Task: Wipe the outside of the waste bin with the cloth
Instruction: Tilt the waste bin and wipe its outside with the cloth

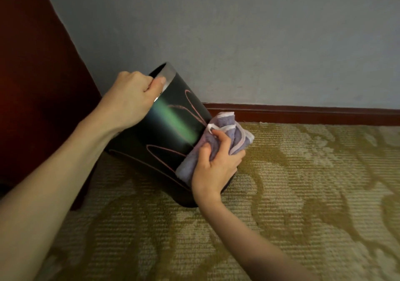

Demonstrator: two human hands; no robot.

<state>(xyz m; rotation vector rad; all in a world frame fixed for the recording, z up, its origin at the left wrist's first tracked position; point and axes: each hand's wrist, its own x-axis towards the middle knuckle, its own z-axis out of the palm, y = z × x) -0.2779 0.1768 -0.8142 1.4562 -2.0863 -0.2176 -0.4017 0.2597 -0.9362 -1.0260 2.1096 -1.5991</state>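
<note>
Two hands are busy in my head view: my left hand (132, 99) grips the silver rim of the glossy black round waste bin (171, 127), tilted on the patterned beige carpet (303, 194) by the grey wall (238, 32). My right hand (214, 168) clutches the bunched lilac terry cloth (223, 138) against the bin's lower side.

dim, warm light | green glare streak on bin (173, 118) | edges soft, perhaps wide-angle blur

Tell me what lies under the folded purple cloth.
Side of the tilted black cylindrical waste bin, near its base. The right hand grips the purple cloth against it; that covered patch cannot be seen.
</note>
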